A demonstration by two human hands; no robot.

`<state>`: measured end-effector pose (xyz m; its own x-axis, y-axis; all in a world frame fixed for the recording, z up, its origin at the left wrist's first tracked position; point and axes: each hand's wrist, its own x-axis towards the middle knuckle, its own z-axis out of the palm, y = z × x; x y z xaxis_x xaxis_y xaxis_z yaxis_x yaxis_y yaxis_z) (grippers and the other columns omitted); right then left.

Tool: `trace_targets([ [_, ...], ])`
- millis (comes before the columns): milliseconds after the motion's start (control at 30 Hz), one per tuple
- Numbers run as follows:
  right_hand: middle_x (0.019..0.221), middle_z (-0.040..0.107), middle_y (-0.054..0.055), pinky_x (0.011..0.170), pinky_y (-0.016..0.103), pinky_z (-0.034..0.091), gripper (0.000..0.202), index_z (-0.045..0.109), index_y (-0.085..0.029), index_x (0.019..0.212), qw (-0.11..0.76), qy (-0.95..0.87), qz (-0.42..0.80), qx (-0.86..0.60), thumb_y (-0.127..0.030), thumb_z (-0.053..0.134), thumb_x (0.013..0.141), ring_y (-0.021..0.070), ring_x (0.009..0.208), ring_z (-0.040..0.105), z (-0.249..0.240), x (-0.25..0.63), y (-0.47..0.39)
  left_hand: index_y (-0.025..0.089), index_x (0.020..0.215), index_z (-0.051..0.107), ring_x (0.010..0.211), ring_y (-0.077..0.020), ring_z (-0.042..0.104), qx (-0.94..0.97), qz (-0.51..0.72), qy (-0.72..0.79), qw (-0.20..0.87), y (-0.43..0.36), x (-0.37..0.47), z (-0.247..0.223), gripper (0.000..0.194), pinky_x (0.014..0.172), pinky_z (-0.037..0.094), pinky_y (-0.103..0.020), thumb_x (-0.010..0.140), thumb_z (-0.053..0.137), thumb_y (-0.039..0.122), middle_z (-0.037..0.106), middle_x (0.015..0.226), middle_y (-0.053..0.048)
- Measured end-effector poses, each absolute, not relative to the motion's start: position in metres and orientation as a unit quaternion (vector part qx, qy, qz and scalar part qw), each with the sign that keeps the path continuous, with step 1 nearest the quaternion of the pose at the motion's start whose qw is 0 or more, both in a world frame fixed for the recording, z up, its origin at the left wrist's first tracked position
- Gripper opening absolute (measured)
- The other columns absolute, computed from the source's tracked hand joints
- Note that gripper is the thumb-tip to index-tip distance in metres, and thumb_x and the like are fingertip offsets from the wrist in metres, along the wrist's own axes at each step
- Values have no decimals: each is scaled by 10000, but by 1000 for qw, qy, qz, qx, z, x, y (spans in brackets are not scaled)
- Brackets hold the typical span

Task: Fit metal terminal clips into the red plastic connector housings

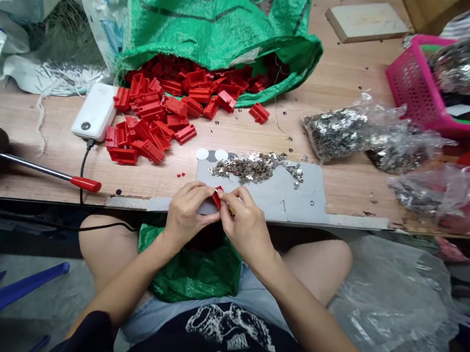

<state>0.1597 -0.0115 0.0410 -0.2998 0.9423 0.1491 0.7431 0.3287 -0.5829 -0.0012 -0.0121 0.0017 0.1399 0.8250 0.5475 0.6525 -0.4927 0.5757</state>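
Observation:
Just above the table's front edge, my left hand grips a small red plastic housing from the left. My right hand closes on the same housing from the right, thumb and fingers pinched. Something small and shiny shows at the housing's top, too small to name. A bit of yellow peeks out under my right fingers, mostly hidden. Behind the hands, a pile of small stamped metal pieces lies on a grey sheet. Many similar red housings spill from a green woven sack at the back left.
A white power bank with a black cable stands left, near a red-tipped lever. At right lie clear bags of metal pieces and a pink basket. A wooden board is farther back. A green bag rests on my lap.

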Motion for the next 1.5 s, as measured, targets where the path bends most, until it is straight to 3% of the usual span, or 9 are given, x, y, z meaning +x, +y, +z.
trace_targets([
  [333,974,624,96,619,265,500,294,731,-146,1168,290,-759,160,-561,-171,479,1018,169,762,648,37,153,-18,174,1090,656,988,-239,705,729,444,509,106,-13,-1,-3,321,894,610,-382,824,804,272,728,996,-84],
  [567,976,612,95,500,249,395,317,724,-172,1178,230,-768,128,-584,-195,448,1024,145,662,586,39,148,-20,176,1086,660,1016,-241,691,725,437,516,132,-14,-1,-4,281,908,598,-390,849,774,275,726,992,-85],
  [667,977,608,96,527,261,422,304,728,-170,1138,220,-770,149,-579,-194,450,1018,159,680,598,41,150,-17,173,1071,659,1017,-241,688,724,434,518,137,-14,-2,-4,280,907,595,-389,842,782,276,724,996,-87],
  [867,1005,625,81,777,301,529,239,696,-179,1119,309,-741,239,-546,-183,493,993,198,888,663,37,156,-15,162,1094,657,1012,-248,687,718,436,527,134,-17,0,-1,326,893,594,-391,825,798,280,721,1032,-102],
  [967,990,639,68,778,312,531,238,680,-181,1161,366,-698,245,-564,-268,555,979,194,866,644,31,170,-13,173,1132,650,1049,-253,681,718,431,530,133,-19,1,0,377,943,585,-409,830,801,338,725,1070,-100],
  [1033,933,655,58,760,321,519,219,697,-183,1088,385,-668,200,-604,-322,605,946,198,818,628,29,186,-7,174,1162,640,1078,-257,674,716,432,533,131,-20,1,1,404,976,578,-421,836,793,357,722,1097,-102],
  [1267,821,708,58,739,333,461,199,735,-203,916,279,-688,151,-653,-328,581,899,210,720,613,22,216,25,165,1275,579,1155,-275,626,718,445,524,106,-19,0,3,474,1030,559,-444,853,753,292,692,1163,-119],
  [1400,914,743,82,757,333,467,210,738,-206,907,274,-695,145,-649,-345,581,895,226,793,638,19,206,33,180,1293,572,1170,-289,615,730,431,521,103,-18,1,2,481,1031,558,-461,854,747,273,695,1163,-115],
  [1500,849,725,64,741,322,461,211,734,-201,862,282,-685,168,-650,-350,586,879,212,760,629,20,208,35,181,1296,572,1167,-290,613,733,429,519,102,-19,1,2,483,1034,555,-466,855,744,274,696,1164,-116],
])
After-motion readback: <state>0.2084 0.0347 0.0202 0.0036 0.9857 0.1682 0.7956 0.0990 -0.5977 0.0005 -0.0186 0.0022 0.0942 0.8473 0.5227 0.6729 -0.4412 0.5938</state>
